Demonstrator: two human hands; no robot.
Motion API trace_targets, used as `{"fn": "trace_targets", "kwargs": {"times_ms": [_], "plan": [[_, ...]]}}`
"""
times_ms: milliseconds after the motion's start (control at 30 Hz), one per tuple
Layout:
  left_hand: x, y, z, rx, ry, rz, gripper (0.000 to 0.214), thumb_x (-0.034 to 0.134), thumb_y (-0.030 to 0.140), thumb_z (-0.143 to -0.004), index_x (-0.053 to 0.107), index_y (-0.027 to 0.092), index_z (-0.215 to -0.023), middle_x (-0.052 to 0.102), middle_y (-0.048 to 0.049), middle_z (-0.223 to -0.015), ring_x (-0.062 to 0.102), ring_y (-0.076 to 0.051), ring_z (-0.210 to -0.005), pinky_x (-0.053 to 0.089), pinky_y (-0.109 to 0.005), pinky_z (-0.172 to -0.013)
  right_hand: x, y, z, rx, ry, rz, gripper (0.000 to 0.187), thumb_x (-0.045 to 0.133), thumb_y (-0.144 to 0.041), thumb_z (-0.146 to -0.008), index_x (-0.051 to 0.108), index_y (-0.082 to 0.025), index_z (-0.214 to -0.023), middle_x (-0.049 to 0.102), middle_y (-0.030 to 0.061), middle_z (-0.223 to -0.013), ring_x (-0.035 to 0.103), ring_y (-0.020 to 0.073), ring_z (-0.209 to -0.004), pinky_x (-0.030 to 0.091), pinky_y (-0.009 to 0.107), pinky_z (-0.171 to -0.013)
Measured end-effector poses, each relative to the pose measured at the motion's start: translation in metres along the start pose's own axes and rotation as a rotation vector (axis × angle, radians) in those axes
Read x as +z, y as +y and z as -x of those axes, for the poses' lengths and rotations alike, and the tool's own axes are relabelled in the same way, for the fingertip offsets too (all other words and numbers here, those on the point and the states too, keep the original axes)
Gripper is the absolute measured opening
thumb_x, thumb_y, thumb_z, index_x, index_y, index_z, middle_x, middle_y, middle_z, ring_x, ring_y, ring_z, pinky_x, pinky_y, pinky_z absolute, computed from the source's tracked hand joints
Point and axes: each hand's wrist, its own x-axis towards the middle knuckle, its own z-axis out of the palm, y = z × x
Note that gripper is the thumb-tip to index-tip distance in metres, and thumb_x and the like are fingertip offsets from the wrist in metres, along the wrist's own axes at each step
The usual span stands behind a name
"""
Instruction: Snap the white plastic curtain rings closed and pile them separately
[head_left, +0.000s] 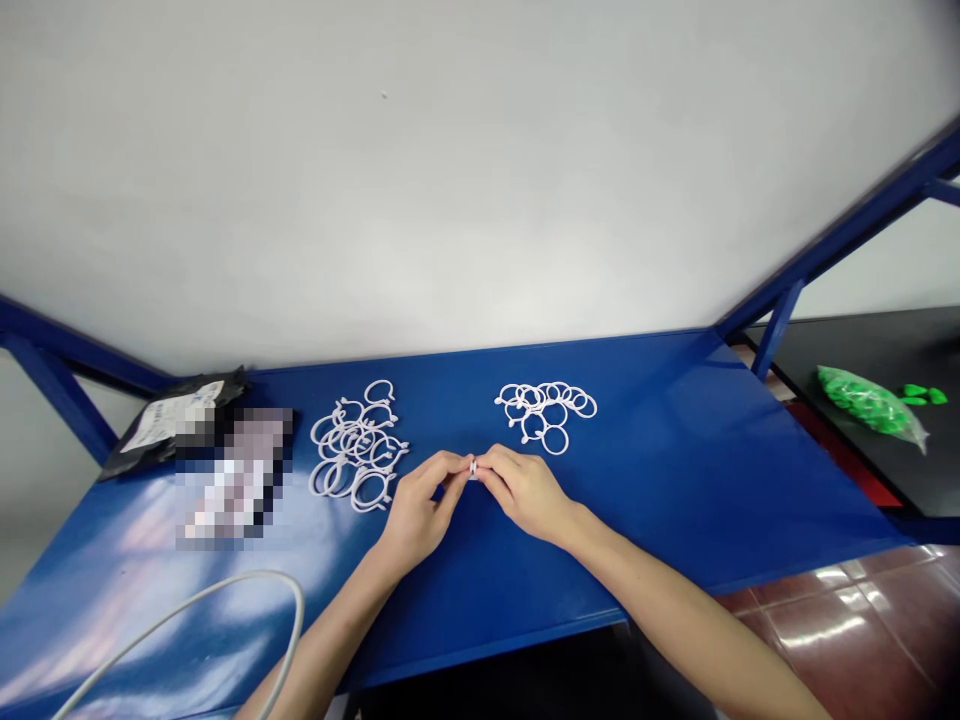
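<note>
From my seat I see both hands meeting over the middle of the glossy blue metal desk (pixel 675 470). The left hand (pixel 420 512) and the right hand (pixel 525 490) are each closed in a pinch, fingertips pressed together from either side on a small white plastic piece (pixel 473 467). Only a sliver of it shows between the fingers, so I cannot tell its full shape. It sits just above the desk surface, between two heaps.

Just left of the left hand lies a loose pile of white plastic open rings (pixel 356 450), tangled and overlapping. Beyond the right hand, nearer the wall, lies a smaller cluster of white plastic rings (pixel 546 412), flat on the desk and apart from both hands.

At the far left corner rests a black foil bag with a white label (pixel 176 420), next to a blurred patch I cannot read. A thin white cable (pixel 187 610) loops across the near left edge.

Off to the right, on a separate black desk (pixel 885 470), I see a clear bag of green parts (pixel 870 405) and a few loose green bits (pixel 926 395) beside it. Red floor tiles (pixel 862 620) show below.
</note>
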Motion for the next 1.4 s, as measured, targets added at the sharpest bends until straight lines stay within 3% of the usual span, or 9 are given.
{"fn": "trace_targets", "kwargs": {"times_ms": [300,433,567,667,800,1000,1200,1300,1400], "plan": [[-0.001,-0.002,0.001,0.174,-0.015,-0.128,0.02,0.058,0.013,-0.099,0.07,0.023,-0.112,0.077,-0.0034,-0.102,0.073,-0.014,-0.088,0.059,-0.025,-0.08,-0.002,-0.001,0.0,-0.091,-0.059,0.195,0.036,0.033,-0.031,-0.111,0.064,-0.017,-0.101,0.069,0.0048,-0.09,0.065,0.0145,-0.071,0.049,0.026,-0.062],[-0.016,-0.011,-0.01,0.201,0.024,-0.425,0.019,0.063,0.018,-0.097,0.073,0.024,-0.111,0.077,-0.005,-0.108,0.067,-0.021,-0.096,0.055,-0.036,-0.089,-0.008,0.004,-0.004,-0.063,0.007,0.191,0.029,0.043,-0.035,-0.109,0.066,-0.019,-0.101,0.071,0.0032,-0.093,0.067,0.0131,-0.072,0.048,0.025,-0.063],[-0.039,-0.034,-0.014,-0.027,0.242,-0.79,0.026,0.058,0.023,-0.097,0.072,0.017,-0.119,0.073,-0.0133,-0.121,0.058,-0.031,-0.112,0.047,-0.048,-0.101,-0.033,0.016,-0.01,0.138,0.206,0.291,0.022,0.05,-0.031,-0.106,0.068,-0.02,-0.098,0.072,0.0028,-0.096,0.067,0.0126,-0.075,0.045,0.023,-0.062],[-0.049,-0.05,-0.012,-0.244,0.243,-0.93,0.03,0.055,0.028,-0.097,0.073,0.016,-0.118,0.069,-0.0158,-0.128,0.05,-0.038,-0.122,0.043,-0.054,-0.099,-0.055,0.03,-0.012,0.408,0.335,0.519,0.015,0.056,-0.027,-0.101,0.068,-0.019,-0.097,0.07,0.0051,-0.101,0.066,0.0151,-0.075,0.039,0.025,-0.058],[-0.05,-0.056,-0.01,-0.32,0.175,-0.957,0.025,0.055,0.03,-0.094,0.076,0.019,-0.105,0.068,-0.0165,-0.128,0.047,-0.04,-0.123,0.041,-0.056,-0.095,-0.073,0.044,-0.01,0.66,0.3,0.657,0.014,0.059,-0.029,-0.098,0.069,-0.019,-0.094,0.069,0.0064,-0.103,0.064,0.0161,-0.071,0.032,0.026,-0.054],[-0.05,-0.05,-0.011,-0.297,0.233,-0.911,0.021,0.056,0.03,-0.095,0.073,0.02,-0.088,0.07,-0.0161,-0.116,0.048,-0.039,-0.116,0.038,-0.055,-0.091,-0.08,0.045,-0.007,0.751,0.173,0.583,0.016,0.059,-0.029,-0.097,0.069,-0.02,-0.088,0.07,0.0063,-0.096,0.065,0.0181,-0.074,0.032,0.027,-0.057],[-0.051,-0.039,-0.016,-0.153,0.322,-0.761,0.015,0.057,0.03,-0.097,0.069,0.022,-0.094,0.073,-0.0108,-0.103,0.056,-0.032,-0.105,0.041,-0.048,-0.092,-0.079,0.043,-0.009,0.68,0.356,0.57,0.02,0.056,-0.031,-0.099,0.067,-0.02,-0.086,0.07,0.0053,-0.095,0.065,0.0187,-0.077,0.035,0.026,-0.058],[-0.044,-0.032,-0.015,-0.073,0.239,-0.543,0.014,0.054,0.028,-0.1,0.066,0.021,-0.1,0.071,-0.0057,-0.092,0.062,-0.022,-0.086,0.048,-0.036,-0.083,-0.066,0.037,-0.01,0.488,0.348,0.498,0.02,0.054,-0.03,-0.101,0.068,-0.02,-0.09,0.07,0.0051,-0.097,0.065,0.0169,-0.075,0.041,0.026,-0.06],[-0.032,-0.021,-0.011,-0.071,0.112,-0.359,0.013,0.054,0.028,-0.101,0.064,0.021,-0.104,0.07,-0.0017,-0.087,0.066,-0.015,-0.074,0.05,-0.028,-0.072,-0.044,0.023,-0.009,0.246,0.255,0.352,0.021,0.052,-0.031,-0.102,0.069,-0.02,-0.104,0.07,0.0068,-0.106,0.064,0.0132,-0.068,0.047,0.026,-0.061]]}}
